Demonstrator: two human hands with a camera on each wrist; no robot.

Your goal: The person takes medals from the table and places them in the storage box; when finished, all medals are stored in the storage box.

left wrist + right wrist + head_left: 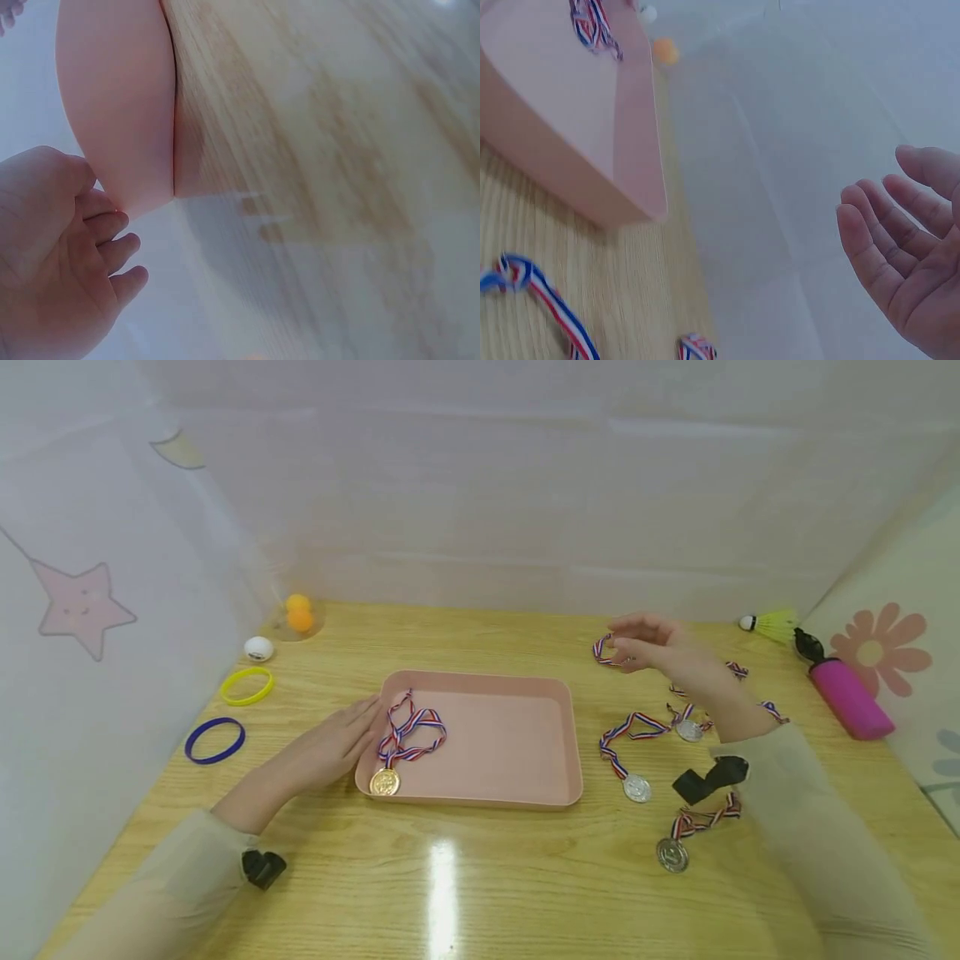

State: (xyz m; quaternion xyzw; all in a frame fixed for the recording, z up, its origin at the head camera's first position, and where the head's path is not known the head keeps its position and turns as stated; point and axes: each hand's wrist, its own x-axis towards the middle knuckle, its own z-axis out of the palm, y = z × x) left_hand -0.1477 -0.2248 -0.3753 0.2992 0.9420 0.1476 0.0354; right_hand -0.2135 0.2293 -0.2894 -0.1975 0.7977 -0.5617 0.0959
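Centrally on the wooden bench [480, 877]: a pink tray [510, 752], shallow, holding one gold medal [384, 782] with its striped ribbon looped along the tray's left end.

Left hand [333, 747]: flat on the bench, fingers straight and together, fingertips touching the tray's left outer wall beside the gold medal; grip relaxed, holding nothing. From the left wrist view, fingers [112, 251] lightly bent against the tray's rounded corner [120, 112].

Right hand [648, 643]: raised over the bench to the right of the tray, near its far corner, fingers loosely apart and slightly bent, grip closed on nothing. Just under the fingertips, a ribbon loop [602, 650] lying on the bench; contact not clear. From the right wrist view, fingers [885, 225] spread and clear of any object, tray corner [641, 202] off to the left, ribbon pieces [536, 289] on the bench below.

Right of the tray: three silver medals [637, 787] with tangled striped ribbons, spread between the tray and the right forearm, one [672, 854] nearest the front edge.

Far right: a pink cylinder [850, 697] with a black cap, and a yellow shuttlecock [771, 624] beyond it.

Far left: a blue wristband [215, 741], a yellow wristband [247, 686], a white ball [258, 648] and two orange balls [299, 612] in the back corner.
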